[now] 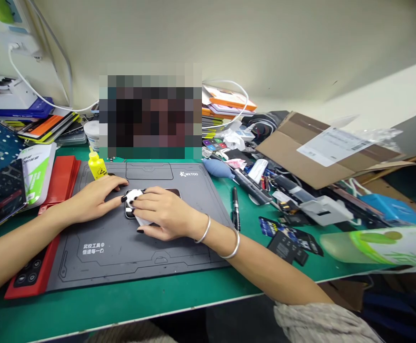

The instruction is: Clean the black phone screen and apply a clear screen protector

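Note:
A dark-faced phone lies on the grey work mat, mostly hidden under my right hand. That hand's fingers press a crumpled white tissue against the phone, and a pale edge of it shows under the palm. My left hand rests on the mat with its fingers spread. Its thumb tip reaches the phone's left end beside the tissue. Just behind the left hand stands a small yellow bottle with a thin spout.
Left of the mat is a red device, beside a dark phone. On the right lie a black pen, a blue air blower, batteries and an opened cardboard box. A pixelated block covers the back middle.

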Demonstrator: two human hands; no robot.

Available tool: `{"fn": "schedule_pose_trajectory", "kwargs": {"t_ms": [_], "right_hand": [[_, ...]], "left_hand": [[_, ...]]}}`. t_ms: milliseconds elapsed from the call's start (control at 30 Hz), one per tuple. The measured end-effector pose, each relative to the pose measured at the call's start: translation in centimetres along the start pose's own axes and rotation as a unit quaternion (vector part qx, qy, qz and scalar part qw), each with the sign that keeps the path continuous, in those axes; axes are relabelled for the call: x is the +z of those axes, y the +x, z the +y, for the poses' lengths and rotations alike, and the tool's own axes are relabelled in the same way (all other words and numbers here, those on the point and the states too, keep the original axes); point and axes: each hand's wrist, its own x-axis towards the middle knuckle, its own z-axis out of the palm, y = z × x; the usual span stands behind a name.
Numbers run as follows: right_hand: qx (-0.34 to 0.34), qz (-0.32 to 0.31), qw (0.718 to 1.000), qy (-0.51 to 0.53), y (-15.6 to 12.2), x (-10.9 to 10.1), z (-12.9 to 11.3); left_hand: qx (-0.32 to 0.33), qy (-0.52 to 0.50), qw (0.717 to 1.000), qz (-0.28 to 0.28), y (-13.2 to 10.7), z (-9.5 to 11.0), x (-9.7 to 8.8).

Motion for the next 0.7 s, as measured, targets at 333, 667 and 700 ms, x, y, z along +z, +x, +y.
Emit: {"fn": "schedule_pose_trajectory", "kwargs": {"t_ms": [333,667,700], "right_hand": [[0.109,0.017,0.993,-0.051,-0.4,0.28,0.13],[0.079,0.018,0.996,-0.031,0.29,0.25,-0.17],[0.106,0.024,0.993,-0.048,0.16,0.27,-0.11]], "left_hand": [[-0.01,0.004,1.0,-0.006,0.04,0.3,-0.22],[0.001,-0.001,1.0,-0.003,0.09,0.13,-0.13],[-0.001,0.0,1.0,-0.004,0.08,0.14,-0.17]]}}
